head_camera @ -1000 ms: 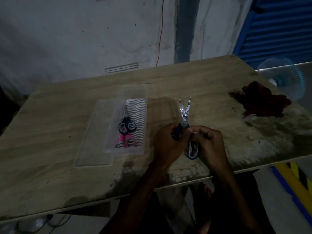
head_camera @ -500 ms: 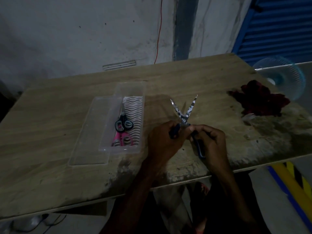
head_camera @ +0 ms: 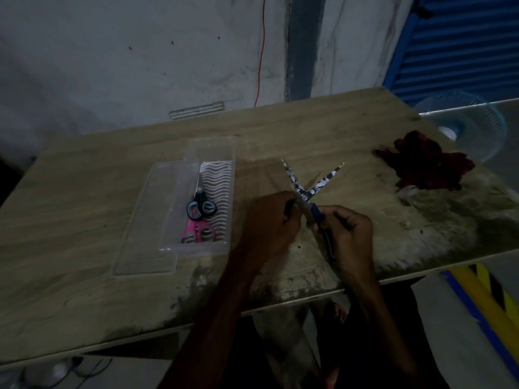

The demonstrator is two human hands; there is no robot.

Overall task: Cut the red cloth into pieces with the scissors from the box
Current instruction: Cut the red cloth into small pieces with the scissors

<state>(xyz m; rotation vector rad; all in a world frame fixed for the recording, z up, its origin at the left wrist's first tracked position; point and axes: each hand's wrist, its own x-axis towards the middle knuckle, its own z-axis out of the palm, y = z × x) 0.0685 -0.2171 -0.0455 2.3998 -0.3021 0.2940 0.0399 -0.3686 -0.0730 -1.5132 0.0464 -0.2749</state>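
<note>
The red cloth (head_camera: 427, 161) is lying uncut at the table's (head_camera: 84, 197) far right, well apart from you. Your left hand (head_camera: 269, 220) and right hand (head_camera: 348, 234) are each gripping a handle, spreading the patterned scissors (head_camera: 307, 189); all cutting is waiting.

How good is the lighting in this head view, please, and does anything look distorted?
Head view: dim and underexposed; the red cloth reads nearly black, both forearms vanish into shadow. Patterned scissors blades stay clear. Wide-angle lens bows the table edges.

Clear glossy plastic box (head_camera: 179, 209) on a matt wood-grain table (head_camera: 84, 220) (stained, rough near edge).
</note>
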